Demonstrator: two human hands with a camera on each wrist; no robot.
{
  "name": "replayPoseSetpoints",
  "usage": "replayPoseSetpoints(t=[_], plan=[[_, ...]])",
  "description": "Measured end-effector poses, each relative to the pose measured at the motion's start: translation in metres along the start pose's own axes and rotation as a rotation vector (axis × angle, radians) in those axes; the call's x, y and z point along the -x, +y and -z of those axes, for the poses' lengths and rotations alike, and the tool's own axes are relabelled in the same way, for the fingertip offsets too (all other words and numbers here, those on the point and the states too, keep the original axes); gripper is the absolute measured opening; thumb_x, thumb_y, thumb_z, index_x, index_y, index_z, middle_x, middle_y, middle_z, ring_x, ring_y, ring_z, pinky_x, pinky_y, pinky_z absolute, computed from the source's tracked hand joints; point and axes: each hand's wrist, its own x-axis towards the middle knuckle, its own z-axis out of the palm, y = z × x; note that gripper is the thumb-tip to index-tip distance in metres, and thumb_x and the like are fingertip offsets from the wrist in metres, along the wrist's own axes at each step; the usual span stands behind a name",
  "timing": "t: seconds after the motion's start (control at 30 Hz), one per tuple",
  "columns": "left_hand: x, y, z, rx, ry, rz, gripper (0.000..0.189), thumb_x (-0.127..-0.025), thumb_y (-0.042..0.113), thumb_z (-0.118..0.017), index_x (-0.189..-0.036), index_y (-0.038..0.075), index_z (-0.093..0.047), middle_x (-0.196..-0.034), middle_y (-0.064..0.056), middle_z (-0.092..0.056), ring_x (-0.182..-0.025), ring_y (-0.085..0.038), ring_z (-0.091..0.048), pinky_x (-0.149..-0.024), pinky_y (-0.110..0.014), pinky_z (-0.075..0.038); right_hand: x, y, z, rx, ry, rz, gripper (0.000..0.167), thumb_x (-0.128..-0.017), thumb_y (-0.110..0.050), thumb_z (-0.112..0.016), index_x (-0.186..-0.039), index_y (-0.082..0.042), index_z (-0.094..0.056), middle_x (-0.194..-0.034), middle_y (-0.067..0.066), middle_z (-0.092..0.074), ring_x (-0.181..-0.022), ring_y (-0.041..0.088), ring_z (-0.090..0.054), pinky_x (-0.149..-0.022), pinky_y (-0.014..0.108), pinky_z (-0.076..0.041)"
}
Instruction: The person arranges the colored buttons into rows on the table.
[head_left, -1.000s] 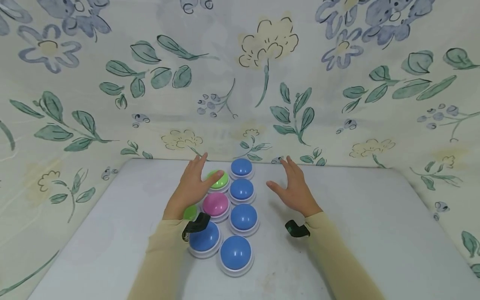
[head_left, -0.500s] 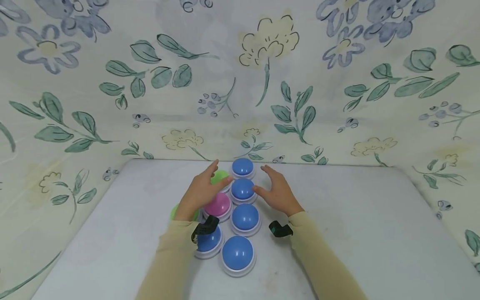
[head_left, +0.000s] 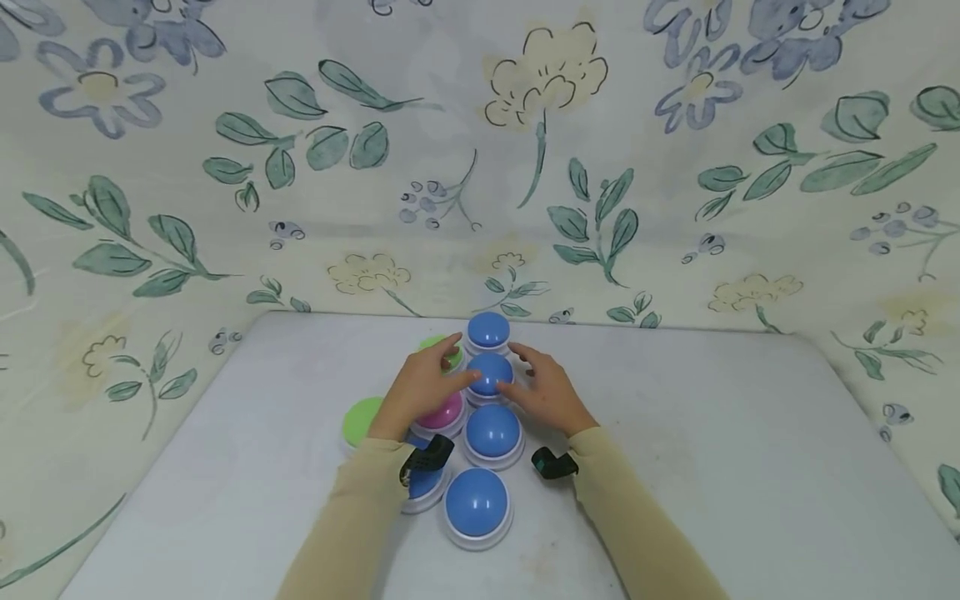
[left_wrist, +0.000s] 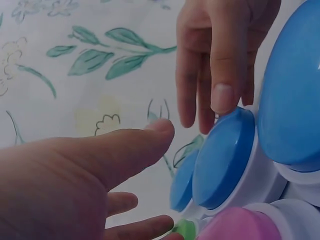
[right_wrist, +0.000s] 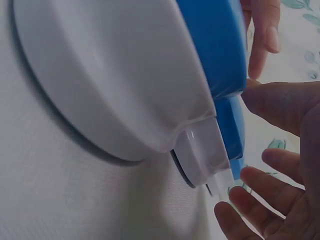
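Note:
Both hands are at a blue dome push button (head_left: 489,367) with a white base, second from the back in a row of blue buttons. My left hand (head_left: 420,390) is on its left side, thumb overlapping the dome and fingers spread. My right hand (head_left: 551,398) is on the right side, fingers loosely bent, thumb tip close to the dome. In the left wrist view, the left thumb and fingers (left_wrist: 125,202) stand apart with nothing between them. The right wrist view has the right fingers (right_wrist: 270,190) beside the white bases.
Blue buttons stand behind (head_left: 488,328) and in front (head_left: 492,431), with another blue button (head_left: 476,502) nearest. Left of them are a pink button (head_left: 446,411), two green buttons (head_left: 363,419) and a partly hidden blue button (head_left: 426,483). The white table (head_left: 712,433) meets a floral backdrop (head_left: 450,100).
Both hands have moved inward, the left to the right and the right to the left, closing in on the second blue button. The buttons hold their layout.

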Motion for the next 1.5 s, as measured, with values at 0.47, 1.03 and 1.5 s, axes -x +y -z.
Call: replayPoseSetpoints(t=[0.47,1.03,1.5], plan=[[-0.002,0.003,-0.017,-0.046,-0.022,-0.022,0.076,-0.087,0.031,-0.080,-0.151,0.009,-0.046,-0.137,-0.018,-0.060,-0.119,-0.035,-0.061,-0.100,-0.052,-0.052,0.003,0.007,-0.008,-0.003,-0.046,-0.023,0.069,-0.090,-0.030,-0.075,-0.150,-0.014,-0.047,-0.151,0.013,-0.048,-0.135,0.036,-0.049,-0.107,0.051,-0.046],[-0.003,0.008,-0.028,-0.198,0.054,-0.099,0.068,-0.085,0.018,-0.082,-0.145,0.004,-0.052,-0.132,-0.020,-0.063,-0.122,-0.039,-0.060,-0.103,-0.054,-0.048,0.002,0.005,-0.012,-0.013,-0.035,0.038,0.068,-0.091,-0.029,-0.074,-0.149,-0.006,-0.047,-0.148,0.017,-0.051,-0.131,0.034,-0.053,-0.108,0.047,-0.046],[0.004,0.015,-0.028,-0.186,0.071,-0.109,0.062,-0.089,0.019,-0.077,-0.144,0.003,-0.053,-0.133,-0.021,-0.062,-0.124,-0.040,-0.056,-0.104,-0.055,-0.047,0.005,0.001,-0.009,-0.058,0.008,0.068,0.067,-0.090,-0.028,-0.076,-0.146,-0.003,-0.050,-0.144,0.017,-0.055,-0.124,0.035,-0.058,-0.104,0.048,-0.049]])
